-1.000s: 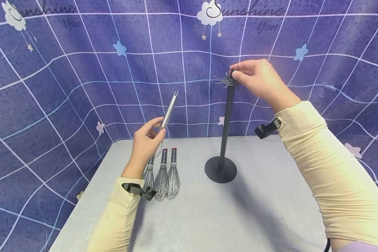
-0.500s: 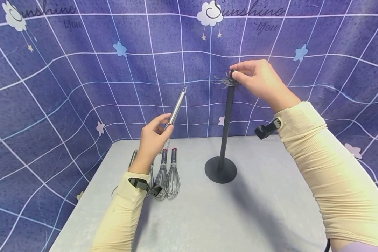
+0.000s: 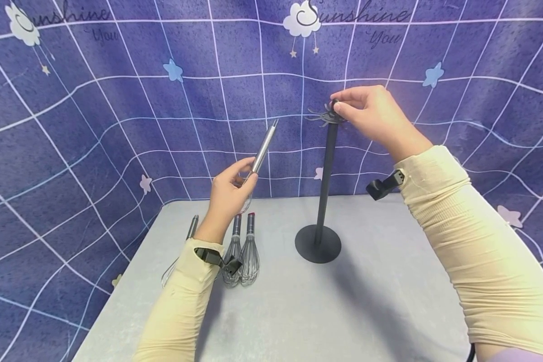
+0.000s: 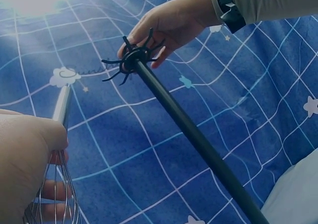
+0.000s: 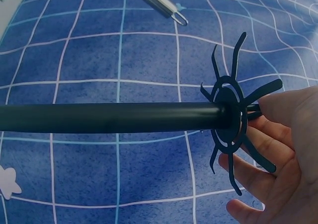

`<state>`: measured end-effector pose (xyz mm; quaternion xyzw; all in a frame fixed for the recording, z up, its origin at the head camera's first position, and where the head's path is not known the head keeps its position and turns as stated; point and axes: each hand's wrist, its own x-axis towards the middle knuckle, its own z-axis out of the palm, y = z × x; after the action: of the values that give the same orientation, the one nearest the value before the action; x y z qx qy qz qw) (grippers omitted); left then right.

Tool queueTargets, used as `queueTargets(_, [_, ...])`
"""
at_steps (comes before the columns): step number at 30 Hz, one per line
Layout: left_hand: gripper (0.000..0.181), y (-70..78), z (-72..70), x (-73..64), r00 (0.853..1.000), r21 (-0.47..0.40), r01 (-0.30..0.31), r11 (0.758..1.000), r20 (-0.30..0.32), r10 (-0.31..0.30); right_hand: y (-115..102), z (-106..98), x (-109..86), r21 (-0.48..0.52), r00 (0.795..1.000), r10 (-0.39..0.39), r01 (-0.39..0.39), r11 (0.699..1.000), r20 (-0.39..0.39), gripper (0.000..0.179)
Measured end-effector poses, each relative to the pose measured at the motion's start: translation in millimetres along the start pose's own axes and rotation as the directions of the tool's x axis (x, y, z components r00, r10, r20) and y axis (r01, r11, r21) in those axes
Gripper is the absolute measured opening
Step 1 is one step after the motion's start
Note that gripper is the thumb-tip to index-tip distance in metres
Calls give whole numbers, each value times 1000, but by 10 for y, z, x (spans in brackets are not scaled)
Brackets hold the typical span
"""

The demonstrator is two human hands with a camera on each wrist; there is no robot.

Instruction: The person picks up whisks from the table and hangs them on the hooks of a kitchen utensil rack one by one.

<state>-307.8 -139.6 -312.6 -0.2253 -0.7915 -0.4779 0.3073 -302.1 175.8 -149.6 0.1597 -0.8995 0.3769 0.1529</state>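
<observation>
My left hand point(image 3: 230, 193) holds a steel whisk point(image 3: 264, 147) by the lower handle, its loop end tilted up and to the right. In the left wrist view the whisk's wires point(image 4: 58, 184) hang down past the fingers. My right hand point(image 3: 373, 114) pinches the knob on top of a black utensil stand point(image 3: 326, 176), whose round base rests on the table. Around the stand's top spreads a ring of curved hooks point(image 5: 229, 114), all bare. The whisk's hanging loop point(image 5: 180, 19) is to the left of these hooks, apart from them.
Two whisks with red-tipped handles point(image 3: 250, 251) lie side by side on the grey table point(image 3: 271, 317), left of the stand. Another whisk point(image 3: 192, 227) lies farther left, partly behind the left forearm. A blue gridded curtain point(image 3: 208, 50) hangs behind the table.
My left hand has carried the whisk up and to the right, closer to the stand's hooks. The whisk at far left has come into sight. My right hand stays on the knob.
</observation>
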Motion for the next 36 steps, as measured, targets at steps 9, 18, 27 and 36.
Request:
queueTargets(9, [39,39,92,88,999,0,-1,1000,34,1,-2,-4,13,11,1000,-14,14,1000,0,39])
queueTargets(18, [39,72,179,200,997,10,10,1000,73,-11,2,-7,11,11,1000,-14,14,1000,-4,39])
queueTargets(27, [39,107,264,281,995,22,-1,1000,99,-1,9,-9,5,-5,1000,-10,10,1000,-5,39])
queueTargets(36, [39,163,331,303,993,-7,4,1000,120,-3,18,5,-8,5,1000,-26,26,1000,-10,38])
